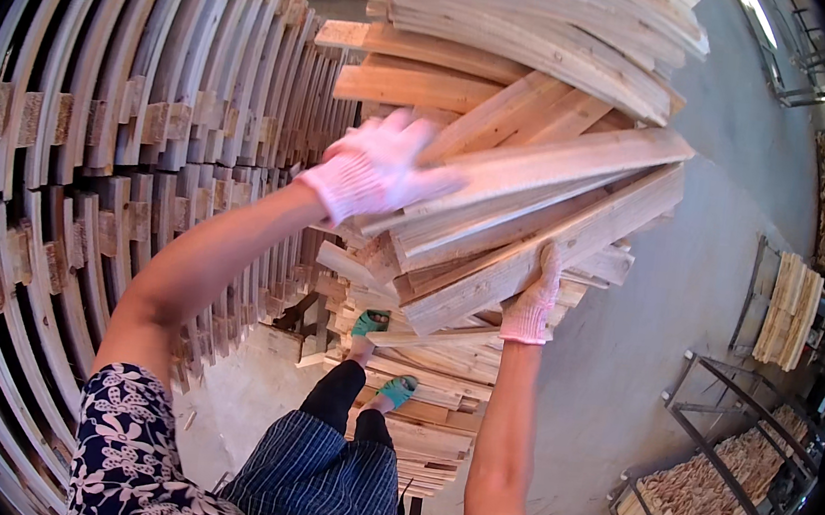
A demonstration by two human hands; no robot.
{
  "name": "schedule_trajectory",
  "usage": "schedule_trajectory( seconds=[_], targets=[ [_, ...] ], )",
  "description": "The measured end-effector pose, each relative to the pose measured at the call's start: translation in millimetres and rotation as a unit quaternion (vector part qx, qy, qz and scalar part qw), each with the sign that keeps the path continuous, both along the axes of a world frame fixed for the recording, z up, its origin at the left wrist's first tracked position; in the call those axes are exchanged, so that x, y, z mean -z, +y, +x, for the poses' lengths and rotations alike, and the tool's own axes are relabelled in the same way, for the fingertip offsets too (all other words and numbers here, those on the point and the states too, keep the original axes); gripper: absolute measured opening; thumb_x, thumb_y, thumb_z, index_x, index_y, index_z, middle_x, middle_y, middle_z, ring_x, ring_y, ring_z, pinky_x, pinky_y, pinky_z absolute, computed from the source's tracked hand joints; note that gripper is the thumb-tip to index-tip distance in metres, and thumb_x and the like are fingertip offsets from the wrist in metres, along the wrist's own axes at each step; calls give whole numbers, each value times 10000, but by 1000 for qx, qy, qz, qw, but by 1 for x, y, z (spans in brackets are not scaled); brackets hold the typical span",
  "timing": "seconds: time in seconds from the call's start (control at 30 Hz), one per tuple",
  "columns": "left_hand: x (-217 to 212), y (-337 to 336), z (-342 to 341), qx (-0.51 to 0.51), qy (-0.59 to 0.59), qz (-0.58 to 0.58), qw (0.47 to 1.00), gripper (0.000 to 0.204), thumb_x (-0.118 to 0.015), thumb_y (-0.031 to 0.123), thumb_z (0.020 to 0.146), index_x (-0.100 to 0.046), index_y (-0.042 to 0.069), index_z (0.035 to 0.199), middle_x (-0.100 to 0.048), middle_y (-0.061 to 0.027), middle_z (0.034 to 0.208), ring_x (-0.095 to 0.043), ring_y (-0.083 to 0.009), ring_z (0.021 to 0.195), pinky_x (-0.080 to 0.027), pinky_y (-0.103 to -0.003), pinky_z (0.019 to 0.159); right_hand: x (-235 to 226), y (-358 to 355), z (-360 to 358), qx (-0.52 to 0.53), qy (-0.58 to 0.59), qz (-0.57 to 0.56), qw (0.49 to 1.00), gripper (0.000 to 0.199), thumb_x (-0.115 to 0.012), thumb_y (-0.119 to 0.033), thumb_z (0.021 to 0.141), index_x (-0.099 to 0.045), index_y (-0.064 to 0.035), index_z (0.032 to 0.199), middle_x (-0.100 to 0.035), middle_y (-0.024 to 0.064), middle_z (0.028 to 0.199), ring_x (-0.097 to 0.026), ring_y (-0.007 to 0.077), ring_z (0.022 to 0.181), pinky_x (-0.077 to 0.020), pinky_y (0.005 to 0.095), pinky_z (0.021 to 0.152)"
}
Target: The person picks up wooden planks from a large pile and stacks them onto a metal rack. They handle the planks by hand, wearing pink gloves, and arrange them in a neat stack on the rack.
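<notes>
Both my hands wear pink knit gloves. My left hand (372,163), a little smeared by motion, has its fingers spread over the left ends of some loose wooden planks and grips nothing. My right hand (536,293) is closed at the near edge of a pale plank (544,246), its fingers partly hidden. That plank lies slanted, its right end farther away. Beyond it, more planks (542,176) fan out at angles, overlapping on a tall stack. Neatly layered boards (529,13) rise at the far side.
Tall racks of spaced wooden slats (175,127) stand close on my left. My feet in green slippers (397,391) are on lower stacked boards (419,437). Grey floor (608,409) runs along the right, with metal-framed carts (712,470) of wood beyond.
</notes>
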State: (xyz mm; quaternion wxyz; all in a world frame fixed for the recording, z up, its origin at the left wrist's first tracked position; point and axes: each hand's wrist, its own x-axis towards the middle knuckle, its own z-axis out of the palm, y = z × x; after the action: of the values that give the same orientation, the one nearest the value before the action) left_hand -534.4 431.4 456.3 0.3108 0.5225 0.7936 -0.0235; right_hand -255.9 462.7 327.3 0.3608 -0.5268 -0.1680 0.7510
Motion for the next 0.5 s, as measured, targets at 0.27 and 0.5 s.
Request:
schedule_trajectory(
  seconds=[0.27, 0.5],
  targets=[
    [45, 59, 63, -22, -20, 42, 999, 959, -606, 735, 848, -451, 59, 1510, -556, -237, 1445, -514, -377, 1379, -439, -481, 1115, 12, -2, 0, 17, 68, -36, 997, 769, -746, -509, 885, -469, -123, 1490, -595, 99, 1331, -581, 295, 1215, -520, 497, 997],
    [24, -36, 75, -58, -248, -109, 961, 1132, -639, 805, 796, -359, 15, 1556, -469, -325, 1515, -551, -423, 1339, -470, -449, 1106, -32, -74, 62, -37, -21, -27, 999, 755, -653, -496, 951, -443, -47, 1520, -582, 147, 1375, -572, 295, 1254, -484, 449, 1067]
  ],
)
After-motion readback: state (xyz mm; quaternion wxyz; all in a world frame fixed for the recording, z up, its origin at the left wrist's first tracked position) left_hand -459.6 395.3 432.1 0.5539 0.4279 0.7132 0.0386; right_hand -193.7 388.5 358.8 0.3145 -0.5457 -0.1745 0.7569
